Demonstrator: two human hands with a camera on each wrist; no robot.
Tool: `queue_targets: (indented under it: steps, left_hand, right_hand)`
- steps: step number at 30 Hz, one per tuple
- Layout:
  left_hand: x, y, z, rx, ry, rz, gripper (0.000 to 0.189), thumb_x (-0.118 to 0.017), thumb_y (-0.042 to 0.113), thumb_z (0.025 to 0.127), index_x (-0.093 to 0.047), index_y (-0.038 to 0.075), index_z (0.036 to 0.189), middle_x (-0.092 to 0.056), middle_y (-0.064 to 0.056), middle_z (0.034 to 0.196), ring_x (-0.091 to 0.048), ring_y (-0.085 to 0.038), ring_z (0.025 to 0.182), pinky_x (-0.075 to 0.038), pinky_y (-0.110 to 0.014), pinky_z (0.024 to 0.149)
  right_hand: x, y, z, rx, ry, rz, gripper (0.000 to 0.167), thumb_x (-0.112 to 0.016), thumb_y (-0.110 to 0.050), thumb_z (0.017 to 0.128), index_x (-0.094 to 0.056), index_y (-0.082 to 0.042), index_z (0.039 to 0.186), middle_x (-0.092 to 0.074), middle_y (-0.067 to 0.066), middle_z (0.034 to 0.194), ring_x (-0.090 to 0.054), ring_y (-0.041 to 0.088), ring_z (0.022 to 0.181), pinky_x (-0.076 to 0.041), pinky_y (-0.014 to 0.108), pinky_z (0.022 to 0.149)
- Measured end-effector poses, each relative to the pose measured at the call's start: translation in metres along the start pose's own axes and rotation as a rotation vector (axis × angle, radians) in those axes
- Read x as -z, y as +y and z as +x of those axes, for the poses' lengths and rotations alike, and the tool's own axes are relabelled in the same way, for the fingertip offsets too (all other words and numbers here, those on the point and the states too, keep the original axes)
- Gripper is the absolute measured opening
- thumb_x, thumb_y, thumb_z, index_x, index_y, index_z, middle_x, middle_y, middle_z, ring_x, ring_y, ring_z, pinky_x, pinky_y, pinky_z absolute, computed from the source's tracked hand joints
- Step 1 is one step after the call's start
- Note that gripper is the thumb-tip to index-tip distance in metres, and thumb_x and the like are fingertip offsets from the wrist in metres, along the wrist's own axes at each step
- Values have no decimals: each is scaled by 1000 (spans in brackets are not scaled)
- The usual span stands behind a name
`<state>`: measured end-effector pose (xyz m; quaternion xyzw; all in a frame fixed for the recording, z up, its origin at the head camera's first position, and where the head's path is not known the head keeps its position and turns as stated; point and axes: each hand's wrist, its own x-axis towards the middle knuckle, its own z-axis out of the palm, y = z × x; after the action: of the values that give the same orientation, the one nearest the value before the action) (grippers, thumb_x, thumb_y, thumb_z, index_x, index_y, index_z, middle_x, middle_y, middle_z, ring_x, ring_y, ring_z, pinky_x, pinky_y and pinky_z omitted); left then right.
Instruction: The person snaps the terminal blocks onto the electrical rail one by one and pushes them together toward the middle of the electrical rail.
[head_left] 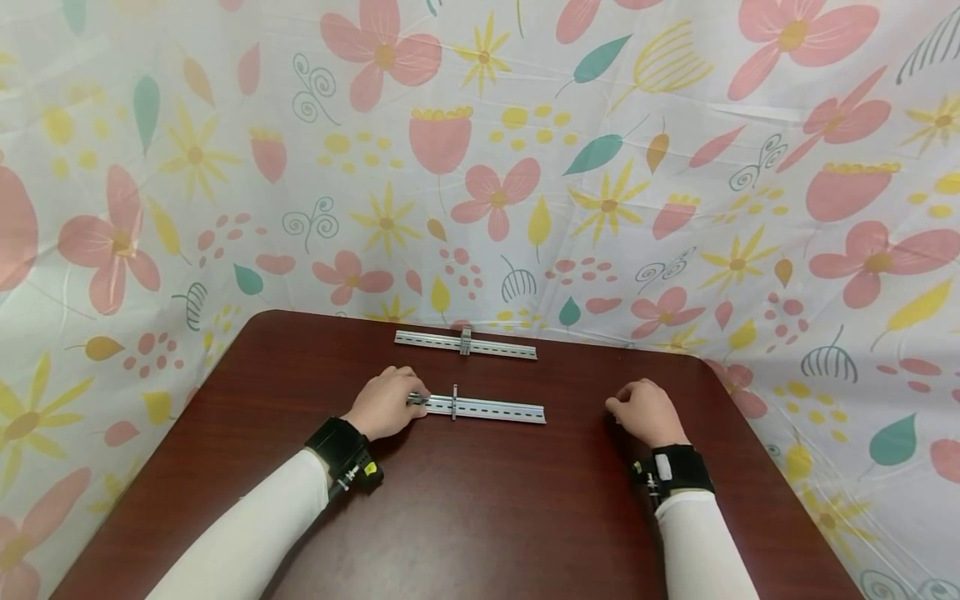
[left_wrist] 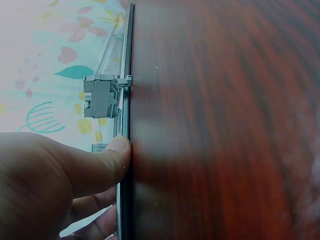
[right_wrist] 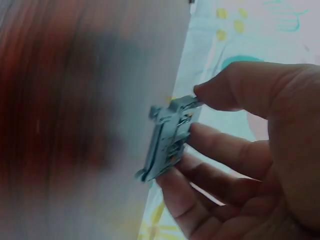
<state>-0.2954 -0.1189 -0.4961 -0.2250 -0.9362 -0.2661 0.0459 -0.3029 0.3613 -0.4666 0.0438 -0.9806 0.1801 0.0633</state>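
My left hand (head_left: 386, 404) holds the left end of the nearer slotted metal DIN rail (head_left: 498, 410), which lies on the table. In the left wrist view, the thumb (left_wrist: 117, 150) presses the rail's edge with fingers behind it. A thin grey terminal block (left_wrist: 102, 97) stands clipped on this rail, a short way from the thumb. Off to the rail's right, my right hand (head_left: 647, 412) pinches another grey terminal block (right_wrist: 172, 137) between thumb and fingertips. That block is tilted close over the tabletop in the right wrist view; the hand hides it in the head view.
Behind the nearer rail lies a second DIN rail (head_left: 502, 348), with grey blocks (head_left: 466, 340) clipped near its middle. The dark red-brown table (head_left: 480, 517) has rounded back corners. A flower-patterned curtain (head_left: 480, 225) hangs along its back and sides.
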Motion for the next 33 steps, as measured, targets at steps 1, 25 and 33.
queue_targets:
  steps: [1, 25, 33]
  left_hand:
    - [0, 0, 0, 0, -1, -1, 18, -89, 21, 99, -86, 15, 115, -72, -2, 116, -64, -31, 114, -56, -49, 95]
    - [7, 0, -1, -13, -12, -35, 17, -88, 18, 99, -86, 13, 115, -72, -2, 114, -64, -30, 112, -55, -47, 94]
    - [8, -6, -1, -53, -32, -78, 19, -85, 22, 102, -85, 14, 118, -71, 0, 115, -64, -27, 112, -55, -47, 94]
  right_hand:
    - [-1, -3, 0, 6, 6, 5, 23, -73, -20, 100, -81, 1, 94, -70, 18, 101, -65, 29, 80, -57, 52, 78]
    - [-35, -95, 14, 227, 84, 139, 14, -77, -20, 103, -79, -6, 106, -67, 10, 118, -58, 23, 89, -50, 43, 80]
    - [-41, -133, 19, 300, 89, 202, 13, -78, -19, 103, -80, -7, 108, -68, 8, 120, -57, 22, 91, -50, 43, 83]
